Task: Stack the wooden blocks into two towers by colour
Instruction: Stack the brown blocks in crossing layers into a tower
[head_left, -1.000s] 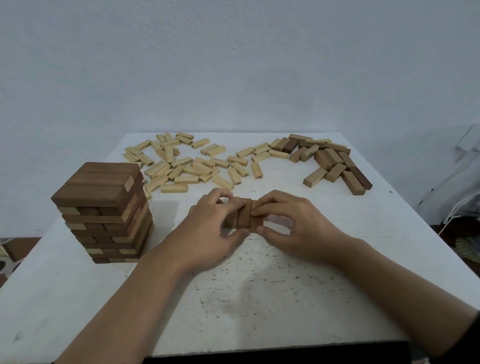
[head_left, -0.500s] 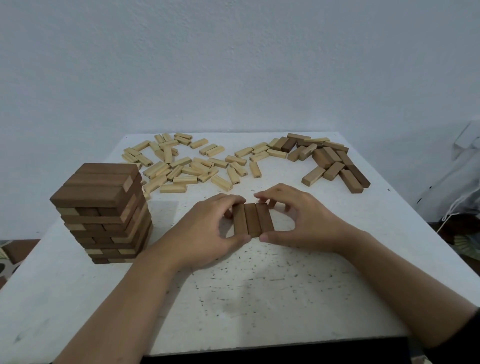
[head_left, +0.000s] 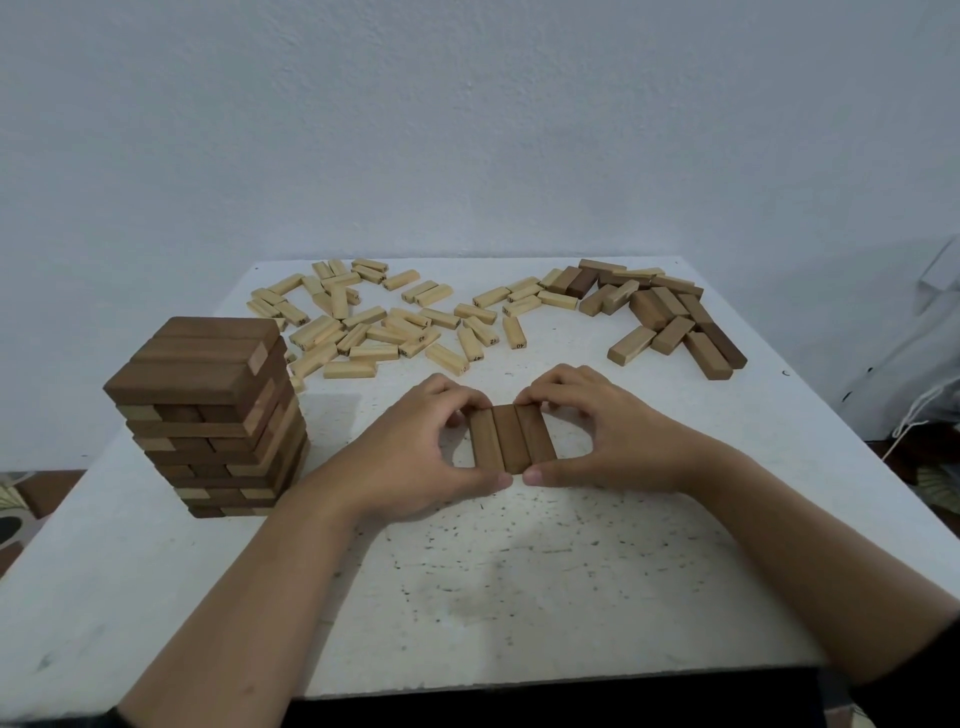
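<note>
Three dark brown blocks (head_left: 511, 437) lie flat side by side in the middle of the white table (head_left: 519, 587). My left hand (head_left: 410, 457) pinches the row, fingers at the far ends and thumb at the near ends. My right hand (head_left: 608, 436) pinches it the same way from the right. A tall tower of brown blocks (head_left: 208, 415) stands at the left. Loose light blocks (head_left: 384, 322) are scattered at the back. A heap of brown blocks (head_left: 670, 312) lies at the back right.
The table's front edge runs just below my forearms. A pale wall stands behind the table. White cloth and a cord (head_left: 914, 374) hang off to the right, beyond the table's right edge.
The three brown blocks went from bunched under my fingers to a neat flat row. Both hands shifted so that thumbs and fingertips square the row's ends.
</note>
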